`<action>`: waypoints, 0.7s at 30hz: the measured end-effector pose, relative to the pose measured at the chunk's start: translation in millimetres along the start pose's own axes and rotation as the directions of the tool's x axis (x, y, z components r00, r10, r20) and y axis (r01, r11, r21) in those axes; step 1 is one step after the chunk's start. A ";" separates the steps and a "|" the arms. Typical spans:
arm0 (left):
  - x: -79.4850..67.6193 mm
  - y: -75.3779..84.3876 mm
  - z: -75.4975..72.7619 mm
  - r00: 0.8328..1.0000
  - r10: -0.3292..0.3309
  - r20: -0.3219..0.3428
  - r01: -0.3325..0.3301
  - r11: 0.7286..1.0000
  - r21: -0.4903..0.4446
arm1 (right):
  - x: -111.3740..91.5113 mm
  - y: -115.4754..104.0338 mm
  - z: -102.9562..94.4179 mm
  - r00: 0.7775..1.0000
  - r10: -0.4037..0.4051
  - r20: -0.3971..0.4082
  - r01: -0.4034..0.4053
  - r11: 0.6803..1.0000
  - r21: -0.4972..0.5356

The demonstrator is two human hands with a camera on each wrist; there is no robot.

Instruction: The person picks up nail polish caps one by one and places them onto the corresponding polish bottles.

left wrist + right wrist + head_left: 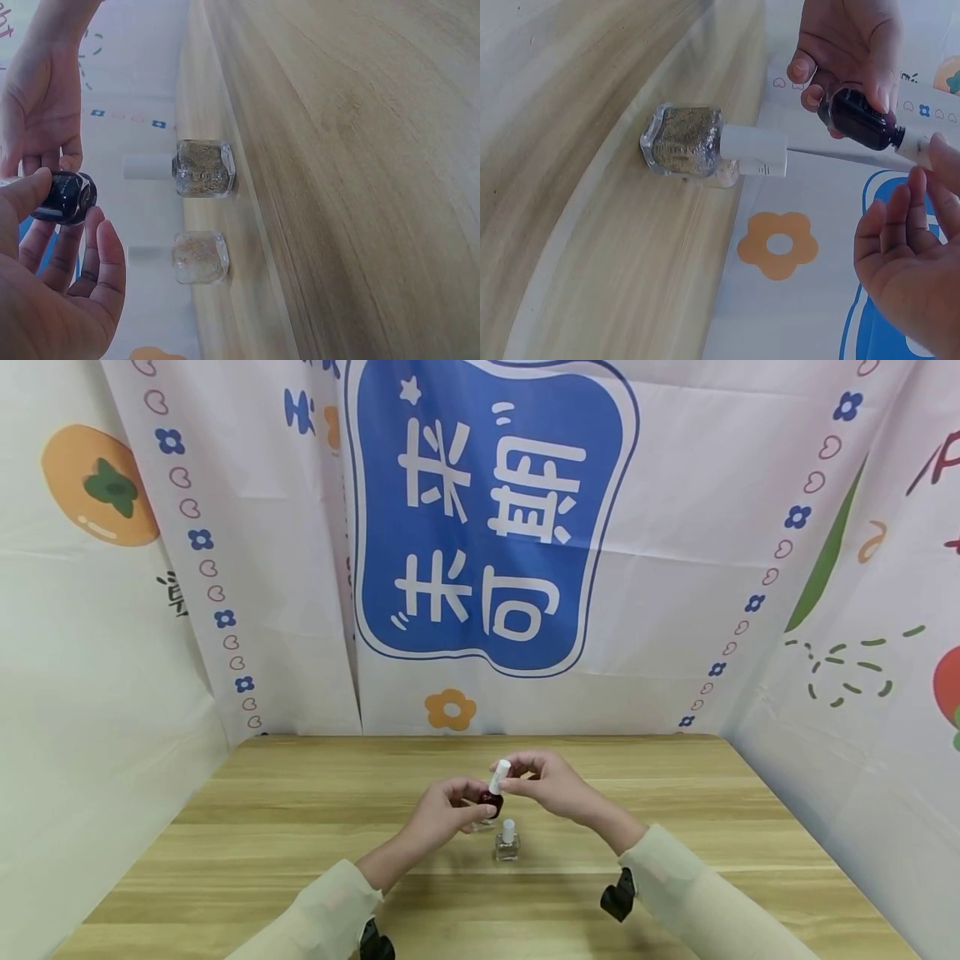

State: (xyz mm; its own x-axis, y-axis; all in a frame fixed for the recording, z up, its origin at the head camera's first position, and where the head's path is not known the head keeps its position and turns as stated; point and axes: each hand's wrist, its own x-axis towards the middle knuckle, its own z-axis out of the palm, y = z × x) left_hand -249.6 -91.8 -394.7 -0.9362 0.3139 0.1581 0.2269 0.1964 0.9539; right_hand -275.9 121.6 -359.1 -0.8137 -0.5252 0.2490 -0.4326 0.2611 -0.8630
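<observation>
Above the table, my left hand [442, 807] grips the glass body of a dark red nail polish bottle [491, 802] between thumb and fingers. My right hand [555, 787] pinches its white cap [500, 773]. The bottle is tilted, and in the right wrist view a short dark neck [898, 136] shows between glass and cap. Close below the hands stands an upright gold glitter nail polish bottle [507, 846] with a white cap. Behind it is a paler nail polish bottle [201, 257], partly hidden by the left hand in the head view.
The wooden table [300, 835] ends at a back edge against a printed white cloth [675, 610]. Cloth walls also stand at the left and right sides. A black strap-like piece [618, 895] hangs by the right sleeve, another [376, 942] by the left.
</observation>
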 end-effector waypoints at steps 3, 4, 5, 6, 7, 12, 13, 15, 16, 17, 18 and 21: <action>0.2 0.2 0.3 1.000 -0.005 -0.001 0.005 1.000 0.000 | -0.3 -0.3 2.6 1.000 0.006 -0.015 -0.006 1.000 0.007; 0.3 0.3 0.4 1.000 -0.006 -0.003 0.006 1.000 0.002 | -0.5 -0.2 3.5 1.000 0.013 -0.023 -0.013 1.000 0.009; 0.4 0.0 0.4 1.000 0.001 -0.005 -0.001 1.000 0.004 | -0.6 0.1 4.4 0.999 0.021 -0.031 -0.021 1.000 0.013; 0.6 0.0 0.3 1.000 0.002 -0.008 -0.002 1.000 0.003 | -0.7 0.3 5.4 0.999 0.027 -0.040 -0.027 0.999 0.017; 0.8 -0.2 0.5 1.000 0.002 -0.010 -0.002 1.000 0.002 | -0.8 0.6 6.1 0.998 0.034 -0.049 -0.033 0.999 0.020; 0.4 -1.4 0.5 1.000 0.003 -0.018 -0.003 1.000 -0.004 | -1.6 1.0 11.3 0.994 0.029 -0.102 -0.027 1.000 0.016; 0.2 -1.5 0.5 1.000 0.004 -0.018 -0.004 1.000 -0.005 | -2.8 -3.3 12.3 0.993 0.024 -0.116 -0.023 1.000 0.008; -0.1 -1.5 0.7 1.000 0.005 -0.022 -0.005 1.000 -0.007 | -2.6 -2.1 14.6 0.989 0.014 -0.150 -0.015 1.000 -0.004; -0.3 -1.2 0.9 1.000 0.004 -0.026 -0.004 1.000 -0.007 | -2.3 -1.2 15.7 0.986 0.012 -0.169 -0.014 1.000 -0.007; -0.2 -1.3 1.3 1.000 0.002 -0.031 -0.002 1.000 -0.008 | -2.1 -0.6 17.0 0.982 0.015 -0.190 -0.017 1.000 -0.008; 0.1 -1.4 1.6 0.999 0.002 -0.036 -0.002 1.000 -0.008 | -2.1 0.0 18.2 0.977 0.022 -0.210 -0.024 1.000 -0.004; 0.4 -1.8 3.0 0.998 0.005 -0.055 -0.005 1.000 -0.001 | -1.0 5.1 22.6 0.963 0.043 -0.265 -0.043 0.999 0.006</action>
State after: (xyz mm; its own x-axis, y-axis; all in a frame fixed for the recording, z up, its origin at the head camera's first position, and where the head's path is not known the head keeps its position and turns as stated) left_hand -249.6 -89.3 -397.1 -0.9486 0.2629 0.1763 0.2311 0.1943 0.9533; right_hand -268.5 105.1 -373.7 -0.9052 -0.2805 0.3194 -0.3952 0.2785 -0.8754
